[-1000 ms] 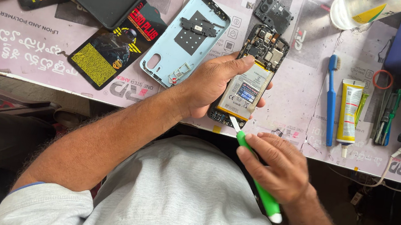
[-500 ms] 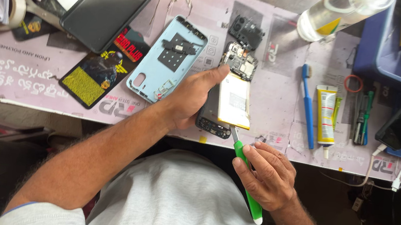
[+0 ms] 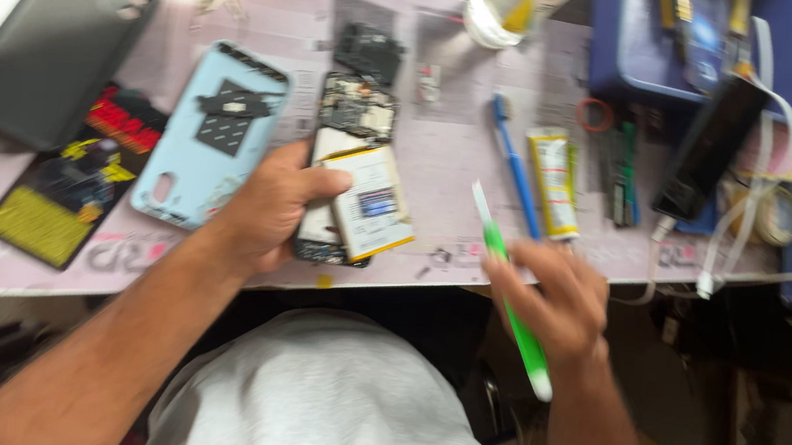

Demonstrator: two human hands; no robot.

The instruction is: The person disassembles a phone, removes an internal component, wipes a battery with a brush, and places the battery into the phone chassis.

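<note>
The left hand point(image 3: 268, 208) wraps around an open phone point(image 3: 342, 172), thumb pressed on its battery point(image 3: 370, 205), likely to keep it from sliding on the table point(image 3: 453, 159). The battery sits tilted, lifted partly out of the phone. The right hand point(image 3: 551, 300) is closed around a green tool point(image 3: 507, 295), tip pointing up, just right of the battery. A light blue back cover point(image 3: 212, 137) lies left of the phone. A blue toothbrush point(image 3: 514, 161) and a glue tube point(image 3: 555, 183) lie to the right.

Black-yellow-red flat pack point(image 3: 72, 191) left; yellow tube point(image 3: 554, 183) right.
</note>
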